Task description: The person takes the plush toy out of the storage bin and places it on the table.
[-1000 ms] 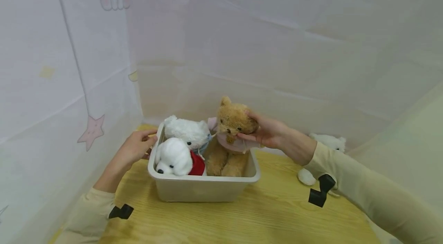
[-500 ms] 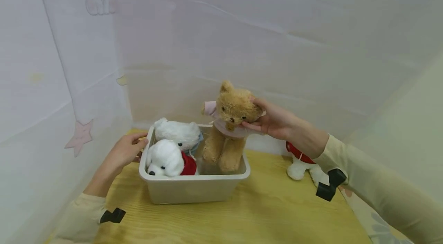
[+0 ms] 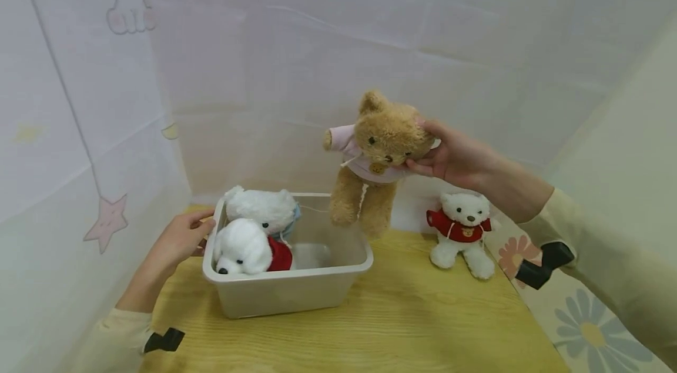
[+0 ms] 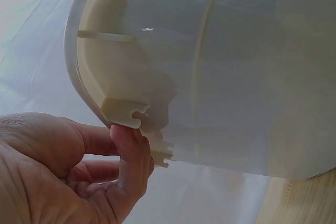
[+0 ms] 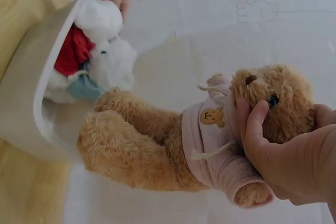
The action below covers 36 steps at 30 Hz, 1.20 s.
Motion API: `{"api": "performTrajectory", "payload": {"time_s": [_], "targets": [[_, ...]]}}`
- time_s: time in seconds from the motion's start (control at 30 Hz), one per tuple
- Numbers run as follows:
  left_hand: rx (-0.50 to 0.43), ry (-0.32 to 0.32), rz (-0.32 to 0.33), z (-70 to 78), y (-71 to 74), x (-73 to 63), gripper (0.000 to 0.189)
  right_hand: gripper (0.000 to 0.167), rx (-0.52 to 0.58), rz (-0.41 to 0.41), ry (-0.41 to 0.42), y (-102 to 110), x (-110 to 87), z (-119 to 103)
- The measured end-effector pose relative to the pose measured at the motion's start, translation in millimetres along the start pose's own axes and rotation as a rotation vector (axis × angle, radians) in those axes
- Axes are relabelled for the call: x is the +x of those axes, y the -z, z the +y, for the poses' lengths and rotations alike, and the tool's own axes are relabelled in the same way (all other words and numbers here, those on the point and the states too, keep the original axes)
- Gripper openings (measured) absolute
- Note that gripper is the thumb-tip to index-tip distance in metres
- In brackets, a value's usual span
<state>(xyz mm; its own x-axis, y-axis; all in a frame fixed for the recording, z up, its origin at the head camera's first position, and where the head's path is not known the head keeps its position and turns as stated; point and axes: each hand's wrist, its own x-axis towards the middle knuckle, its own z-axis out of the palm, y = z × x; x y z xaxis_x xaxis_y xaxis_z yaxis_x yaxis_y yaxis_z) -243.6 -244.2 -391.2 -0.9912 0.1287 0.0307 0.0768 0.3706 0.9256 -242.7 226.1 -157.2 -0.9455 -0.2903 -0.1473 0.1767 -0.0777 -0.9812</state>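
Observation:
My right hand (image 3: 449,153) grips a tan teddy bear (image 3: 388,138) by the side of its head. The bear wears a pale pink hoodie with a small bear-face patch, and its legs dangle above the right end of a beige plastic bin (image 3: 285,291). In the right wrist view the thumb and fingers (image 5: 252,124) wrap the teddy bear's head. At the bin's left end my left hand (image 3: 182,238) holds the rim, its fingers curled against the underside in the left wrist view. Inside lie a white plush dog (image 3: 245,247) with red cloth and a white plush toy (image 3: 259,208) in blue.
A white teddy bear (image 3: 465,232) in a red sweater sits on the wooden table (image 3: 412,314), right of the bin. Pale printed cloth (image 3: 296,79) hangs behind and at the left. Flower-printed cloth (image 3: 587,326) lies past the table's right edge.
My right hand has lifted the tan teddy bear up and to the right, its legs rising out of the bin. The white teddy bear in red has come into full view.

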Motion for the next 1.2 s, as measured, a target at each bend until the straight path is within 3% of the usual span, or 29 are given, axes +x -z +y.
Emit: {"api": "performTrajectory", "payload": {"time_s": [0.4,0.6,0.8,1.2], "targets": [[-0.003,0.034,0.008,-5.8,5.0,1.0,0.054,0.041,-0.117,-0.02,0.052,70,-7.9,-16],[-0.011,0.006,0.008,-6.1,6.5,1.7,0.054,0.036,-0.185,0.026,0.035,102,-5.3,-14],[-0.013,0.016,0.002,-9.2,6.5,0.8,0.054,0.035,-0.218,0.078,-0.007,139,7.4,5],[-0.008,0.026,0.021,-9.6,8.5,-2.8,0.055,0.035,-0.068,0.141,-0.09,198,45.2,52]]}}
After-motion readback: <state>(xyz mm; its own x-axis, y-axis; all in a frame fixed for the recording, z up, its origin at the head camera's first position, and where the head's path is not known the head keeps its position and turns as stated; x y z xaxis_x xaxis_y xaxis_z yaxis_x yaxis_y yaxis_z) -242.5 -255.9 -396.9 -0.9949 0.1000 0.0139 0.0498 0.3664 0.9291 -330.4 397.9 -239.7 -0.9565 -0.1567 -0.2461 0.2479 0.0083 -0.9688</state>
